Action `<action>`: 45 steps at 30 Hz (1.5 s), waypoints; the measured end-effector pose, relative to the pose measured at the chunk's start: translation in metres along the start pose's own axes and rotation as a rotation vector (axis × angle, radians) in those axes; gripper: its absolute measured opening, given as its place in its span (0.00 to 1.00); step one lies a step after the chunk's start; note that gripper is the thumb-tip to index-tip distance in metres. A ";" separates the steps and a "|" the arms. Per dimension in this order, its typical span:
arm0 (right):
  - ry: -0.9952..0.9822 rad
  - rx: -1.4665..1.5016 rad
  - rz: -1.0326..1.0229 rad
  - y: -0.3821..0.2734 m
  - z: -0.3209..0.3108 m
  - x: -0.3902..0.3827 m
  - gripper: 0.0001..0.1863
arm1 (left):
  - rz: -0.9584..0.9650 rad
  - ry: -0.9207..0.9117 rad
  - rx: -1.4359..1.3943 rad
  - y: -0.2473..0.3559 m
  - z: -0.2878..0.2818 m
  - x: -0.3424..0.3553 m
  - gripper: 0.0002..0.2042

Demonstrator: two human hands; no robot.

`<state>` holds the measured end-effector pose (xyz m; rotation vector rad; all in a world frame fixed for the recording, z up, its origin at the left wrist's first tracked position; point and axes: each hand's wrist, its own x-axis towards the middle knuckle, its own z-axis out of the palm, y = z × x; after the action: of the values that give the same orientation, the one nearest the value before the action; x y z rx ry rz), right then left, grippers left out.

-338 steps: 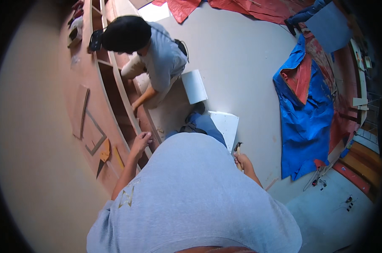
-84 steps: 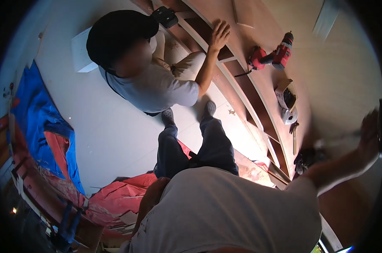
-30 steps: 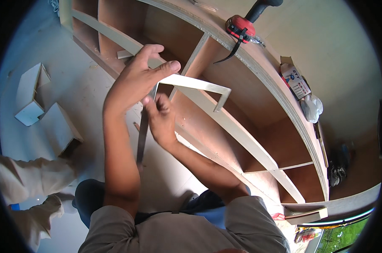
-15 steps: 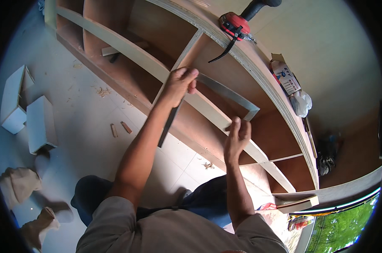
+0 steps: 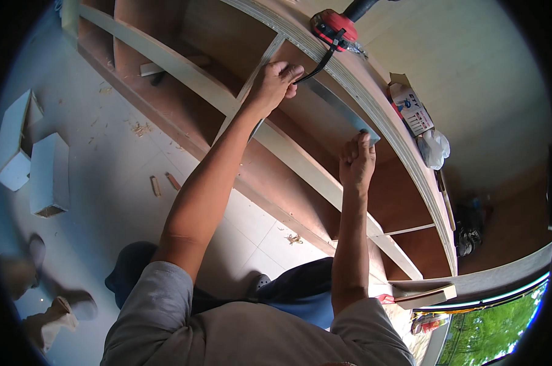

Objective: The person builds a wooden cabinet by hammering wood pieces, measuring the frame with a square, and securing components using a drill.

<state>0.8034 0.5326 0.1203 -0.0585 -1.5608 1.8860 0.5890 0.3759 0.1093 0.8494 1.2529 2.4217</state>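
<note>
A flat silver metal strip spans between my two hands over the open bays of a wooden cabinet. My left hand is closed around its left end, and a dark narrow length shows beside that forearm. The curved black strap of a red and black tool reaches the left fingertips in the picture; I cannot tell whether they touch. My right hand pinches the strip's right end between thumb and fingers. The tool lies on the cabinet's top edge.
An opened carton and a white plastic bag stand along the cabinet top. White box-like pieces and wood shavings lie on the tiled floor. Another person's feet are at lower left. A board lies near the window.
Both hands have moved up and away from me, carrying the metal strip closer to the cabinet's top edge. The strip's bent right end is now mostly behind my right hand.
</note>
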 end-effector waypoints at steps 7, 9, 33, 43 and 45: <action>-0.093 0.032 -0.051 0.022 -0.012 0.029 0.18 | 0.536 0.516 0.752 -0.021 0.006 -0.050 0.24; -0.082 -0.061 -0.105 0.019 -0.008 0.037 0.18 | 0.529 0.615 0.856 -0.026 -0.009 -0.059 0.28; 0.036 -0.026 -0.281 0.036 0.019 0.047 0.23 | 0.118 0.509 0.839 -0.165 -0.104 -0.128 0.24; 0.053 0.028 -0.284 0.041 0.027 0.051 0.22 | 0.161 0.572 1.010 -0.166 -0.111 -0.125 0.16; 0.073 0.001 -0.306 0.042 0.027 0.049 0.22 | 0.094 0.570 1.056 -0.163 -0.108 -0.125 0.16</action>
<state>0.7339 0.5326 0.1092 0.1055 -1.4298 1.6265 0.6176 0.3395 -0.1178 0.3843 2.8542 2.0032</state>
